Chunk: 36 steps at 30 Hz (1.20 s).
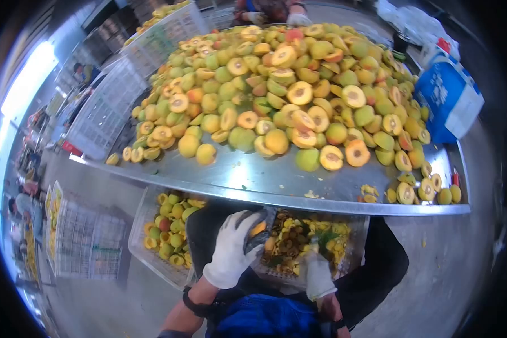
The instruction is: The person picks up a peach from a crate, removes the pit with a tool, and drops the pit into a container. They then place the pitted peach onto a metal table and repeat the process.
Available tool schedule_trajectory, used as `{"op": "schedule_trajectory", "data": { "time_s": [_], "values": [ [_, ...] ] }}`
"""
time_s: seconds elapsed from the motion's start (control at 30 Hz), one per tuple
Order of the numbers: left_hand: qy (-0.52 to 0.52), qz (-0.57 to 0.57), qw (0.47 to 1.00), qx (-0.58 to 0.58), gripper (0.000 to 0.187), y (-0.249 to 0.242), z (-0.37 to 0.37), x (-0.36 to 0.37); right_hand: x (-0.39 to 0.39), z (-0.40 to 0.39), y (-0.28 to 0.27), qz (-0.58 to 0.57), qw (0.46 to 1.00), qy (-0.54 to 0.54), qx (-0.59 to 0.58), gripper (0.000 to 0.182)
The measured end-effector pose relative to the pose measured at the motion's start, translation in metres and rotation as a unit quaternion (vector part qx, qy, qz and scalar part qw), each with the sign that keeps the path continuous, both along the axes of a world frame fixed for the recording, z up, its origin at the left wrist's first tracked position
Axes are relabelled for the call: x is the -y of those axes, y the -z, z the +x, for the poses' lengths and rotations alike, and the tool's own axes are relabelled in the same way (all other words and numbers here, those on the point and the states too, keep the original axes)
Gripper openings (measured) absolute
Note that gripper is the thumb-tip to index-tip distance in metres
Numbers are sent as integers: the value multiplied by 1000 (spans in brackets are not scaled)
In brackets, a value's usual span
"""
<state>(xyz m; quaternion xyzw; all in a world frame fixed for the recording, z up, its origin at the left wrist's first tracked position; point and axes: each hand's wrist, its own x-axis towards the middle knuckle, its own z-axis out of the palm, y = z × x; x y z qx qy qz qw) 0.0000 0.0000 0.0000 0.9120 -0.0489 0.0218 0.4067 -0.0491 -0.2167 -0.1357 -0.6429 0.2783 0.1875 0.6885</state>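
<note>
Steel table (253,186) fills the upper view, heaped with whole and halved peaches (287,84). Below the table's near edge, left hand (234,248) in a white glove is curled shut around a peach half (258,228), held over a crate of pits and scraps (304,245). Right hand (318,276), also gloved, sits just right of the left hand, above the same crate; its grip is blurred, so I can't tell whether it holds anything. White crate of peach halves (169,231) is left of the scrap crate, under the table. Blue container (448,98) is at the table's right end. Another person's gloved hand (298,19) rests at the table's far edge.
</note>
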Motion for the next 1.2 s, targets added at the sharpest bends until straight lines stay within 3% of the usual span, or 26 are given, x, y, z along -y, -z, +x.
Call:
{"op": "schedule_trajectory", "data": {
  "time_s": [0.03,0.07,0.1,0.17,0.3,0.37,0.4,0.5,0.53,0.63,0.7,0.77,0.97,1.03,1.1,1.17,1.2],
  "values": [
    [1,80,996,30,56,-10,-1,-2,3,-1,17,8,1000,9,-15,33],
    [-35,-27,998,46,54,-17,-2,-6,31,3,8,18,998,49,-20,31],
    [-120,-186,975,33,41,4,-1,13,58,7,9,28,995,88,-23,31],
    [-241,-251,934,82,30,26,-7,-47,27,9,-5,26,993,100,-53,30],
    [-412,-281,860,111,34,98,-25,-192,9,4,4,23,1000,3,-2,30],
    [-507,-386,770,14,39,67,-29,-199,4,2,-1,-31,998,-48,6,30],
    [-525,-387,758,-29,41,93,-36,-236,0,3,-2,-56,997,-62,0,31],
    [-528,-330,783,13,41,163,-47,-298,-2,-2,23,-52,996,-67,12,39],
    [-557,-154,816,30,36,214,-57,-334,2,-6,28,-75,993,-87,11,39],
    [-587,-408,696,-64,35,220,-76,-348,-1,-2,22,-113,987,-118,-3,41],
    [-592,-405,696,-21,29,220,-88,-339,-4,-3,5,-106,987,-116,-43,42],
    [-570,-439,694,21,27,205,-90,-326,1,-7,27,-140,978,-154,8,42],
    [-416,-383,816,119,24,75,-28,-301,5,-9,50,-187,954,-210,104,39],
    [-411,-199,885,88,23,75,-18,-315,4,-12,50,-209,940,-206,172,38],
    [-389,16,919,61,25,84,-14,-320,11,-15,54,-225,934,-207,187,39],
    [-351,254,900,41,28,104,-29,-315,20,-17,64,-213,949,-188,138,41],
    [-360,263,895,-19,32,133,-39,-325,24,-17,70,-194,962,-168,93,41]
  ]
}}
